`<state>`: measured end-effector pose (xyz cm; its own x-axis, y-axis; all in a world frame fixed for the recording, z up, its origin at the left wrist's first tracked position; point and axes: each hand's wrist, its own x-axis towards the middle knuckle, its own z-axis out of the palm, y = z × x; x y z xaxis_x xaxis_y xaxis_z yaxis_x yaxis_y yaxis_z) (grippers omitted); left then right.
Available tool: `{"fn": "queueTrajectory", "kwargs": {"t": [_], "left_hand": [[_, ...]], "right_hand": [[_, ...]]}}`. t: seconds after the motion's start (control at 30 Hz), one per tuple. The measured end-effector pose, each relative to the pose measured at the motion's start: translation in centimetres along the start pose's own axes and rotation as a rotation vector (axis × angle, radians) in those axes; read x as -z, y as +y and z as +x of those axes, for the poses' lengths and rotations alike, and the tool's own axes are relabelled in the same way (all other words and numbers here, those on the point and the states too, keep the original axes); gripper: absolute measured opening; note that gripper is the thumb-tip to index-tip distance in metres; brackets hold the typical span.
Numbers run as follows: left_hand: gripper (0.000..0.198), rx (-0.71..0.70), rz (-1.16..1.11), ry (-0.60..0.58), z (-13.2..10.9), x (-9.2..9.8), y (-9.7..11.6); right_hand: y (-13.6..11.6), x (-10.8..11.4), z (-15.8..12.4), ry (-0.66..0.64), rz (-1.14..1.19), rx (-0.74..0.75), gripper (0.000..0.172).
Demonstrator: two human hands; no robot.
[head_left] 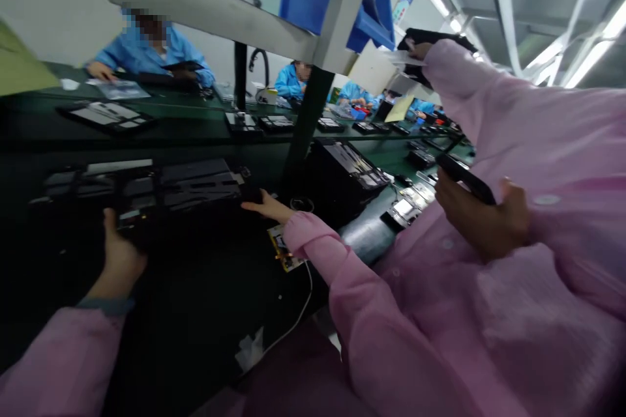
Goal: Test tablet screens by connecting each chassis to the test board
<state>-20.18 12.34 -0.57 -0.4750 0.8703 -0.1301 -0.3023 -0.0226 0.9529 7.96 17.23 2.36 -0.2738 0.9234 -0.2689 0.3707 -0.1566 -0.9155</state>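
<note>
A long black tray (147, 192) with dark parts in it lies on the dark green bench in front of me. My left hand (119, 254) grips its near left edge, thumb up against the side. My right hand (267, 206) comes out of a pink sleeve and holds the tray's right end, fingers together against the corner. Just below that wrist a small yellow circuit board (282, 249) lies on the bench, with a white cable (298, 313) running from it towards me.
A co-worker in pink crowds my right, one hand (482, 218) holding a flat black device (464, 177), the other arm raised. A black box of trays (347, 179) stands past the post (306, 124). More trays and people in blue sit along the far bench.
</note>
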Motion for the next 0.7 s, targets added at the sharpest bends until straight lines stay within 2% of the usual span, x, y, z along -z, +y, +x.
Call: {"fn": "queueTrajectory", "kwargs": {"t": [0.07,0.13,0.17,0.27,0.4,0.5,0.57,0.63,0.7], "left_hand": [[0.061,-0.183,0.039,-0.005,-0.3,0.4,-0.2],[0.064,-0.359,0.202,-0.013,-0.8,0.8,-0.1],[0.066,-0.405,0.313,-0.011,-1.1,1.0,0.0],[0.077,-0.432,0.540,0.019,-1.5,1.0,0.3],[0.074,-0.523,0.609,-0.018,-0.5,1.1,0.5],[0.074,-0.553,0.627,-0.097,0.3,1.6,0.7],[0.075,-0.567,0.647,-0.128,0.5,1.9,1.0],[0.076,-0.596,0.679,-0.134,0.3,1.8,1.4],[0.078,-0.633,0.700,-0.128,-0.2,1.3,2.0]], "right_hand": [[0.0,0.8,-0.3,-0.034,-0.047,0.119,0.115],[0.0,1.4,-0.4,-0.059,-0.120,0.264,0.122],[0.0,1.6,-0.4,-0.062,-0.177,0.307,0.122],[0.0,1.2,-0.2,0.046,-0.395,0.305,0.113],[0.0,0.5,0.0,0.230,-0.507,0.262,0.100],[-0.2,1.2,0.4,0.203,-0.444,0.285,0.087],[-0.5,2.0,0.7,0.177,-0.394,0.363,0.076],[-0.7,2.8,0.9,0.187,-0.375,0.437,0.068],[-0.7,3.3,1.1,0.215,-0.373,0.440,0.063]]}}
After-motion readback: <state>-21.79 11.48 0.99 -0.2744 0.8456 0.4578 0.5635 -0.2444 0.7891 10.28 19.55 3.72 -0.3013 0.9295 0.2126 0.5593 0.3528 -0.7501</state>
